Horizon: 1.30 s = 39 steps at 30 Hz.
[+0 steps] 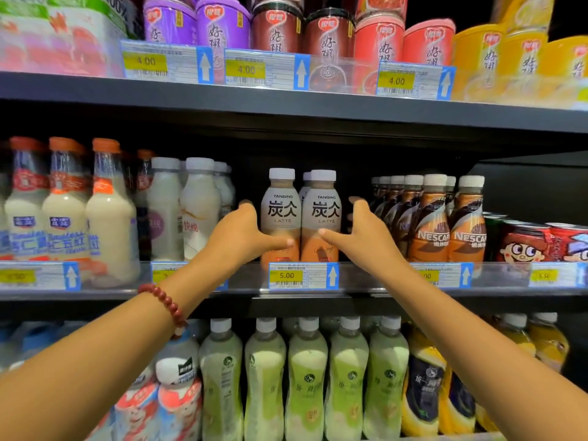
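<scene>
Hands on two TANBING latte bottles, middle shelf.

Left hand [241,232] wrapped round left bottle [280,208], thumb across its front, fingers [246,205] curled along its outer side; right hand [366,232] likewise grasping right bottle [321,211], thumb on its front, fingers [356,202] round its right flank. Both upright, side by side, touching, at the front edge of shelf [318,305]; white caps, grey labels printed "TANBING" and "LATTE" with large black characters between. Just below, tag [300,275] reading "5.00" beside a white arrow on blue. To the right, brown bottles [429,230] marked "NESCAF", then red cans [521,243] with a cartoon face. To the left, pale bottles [199,205] with white caps. Above, purple, brown, red and yellow cups [222,23] over upper tags [146,62] reading "4.00". Red bead bracelet [165,302] on left wrist.
</scene>
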### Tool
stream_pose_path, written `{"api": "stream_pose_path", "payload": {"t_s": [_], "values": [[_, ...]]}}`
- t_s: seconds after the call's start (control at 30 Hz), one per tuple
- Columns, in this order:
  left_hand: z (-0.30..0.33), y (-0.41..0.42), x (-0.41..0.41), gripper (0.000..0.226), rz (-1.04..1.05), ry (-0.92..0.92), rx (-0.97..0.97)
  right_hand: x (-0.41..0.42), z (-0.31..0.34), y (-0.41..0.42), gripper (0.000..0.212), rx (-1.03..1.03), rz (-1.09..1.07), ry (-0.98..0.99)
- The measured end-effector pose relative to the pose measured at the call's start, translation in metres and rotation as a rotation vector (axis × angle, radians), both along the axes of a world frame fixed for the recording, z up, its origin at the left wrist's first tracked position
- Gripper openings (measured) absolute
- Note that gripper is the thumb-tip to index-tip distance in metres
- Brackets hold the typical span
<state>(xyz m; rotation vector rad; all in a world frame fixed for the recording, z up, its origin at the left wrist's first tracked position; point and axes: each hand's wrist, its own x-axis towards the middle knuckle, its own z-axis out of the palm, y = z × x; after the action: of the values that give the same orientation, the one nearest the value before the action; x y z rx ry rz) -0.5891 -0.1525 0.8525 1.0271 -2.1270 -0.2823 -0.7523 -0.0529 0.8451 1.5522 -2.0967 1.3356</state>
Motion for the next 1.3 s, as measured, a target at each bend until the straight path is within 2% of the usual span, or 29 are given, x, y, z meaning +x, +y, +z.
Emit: {"api": "stream_pose_path", "payload": {"t_s": [0.1, 0.13, 0.2, 0.43, 0.87, 0.97, 1.13, 1.3], "values": [[-0.011, 0.016, 0.009, 0.044, 0.025, -0.029, -0.218, 0.005, -0.018, 0.014, 0.025, -0.12, -0.026, 0.416], [-0.013, 0.02, 0.009, 0.033, 0.006, -0.072, -0.255, 0.007, -0.021, 0.015, 0.02, -0.1, 0.012, 0.529], [-0.013, 0.025, 0.004, 0.018, -0.022, -0.178, -0.247, 0.01, -0.024, 0.011, 0.025, 0.001, 0.049, 0.636], [-0.003, 0.013, -0.01, 0.024, -0.033, -0.307, -0.124, 0.011, -0.009, -0.006, 0.038, 0.149, 0.036, 0.621], [-0.003, -0.018, -0.028, 0.021, -0.075, -0.321, -0.051, 0.003, 0.0, -0.024, 0.054, 0.393, 0.008, 0.501], [-0.003, -0.013, -0.019, 0.017, -0.048, -0.316, -0.133, 0.009, 0.002, -0.019, 0.052, 0.38, -0.044, 0.54], [0.0, -0.002, 0.007, 0.024, -0.037, -0.291, -0.288, 0.037, 0.0, 0.0, 0.048, 0.265, -0.178, 0.681], [0.001, 0.023, 0.05, 0.027, -0.004, -0.302, -0.304, 0.077, -0.004, 0.019, 0.039, 0.221, -0.142, 0.755]]}}
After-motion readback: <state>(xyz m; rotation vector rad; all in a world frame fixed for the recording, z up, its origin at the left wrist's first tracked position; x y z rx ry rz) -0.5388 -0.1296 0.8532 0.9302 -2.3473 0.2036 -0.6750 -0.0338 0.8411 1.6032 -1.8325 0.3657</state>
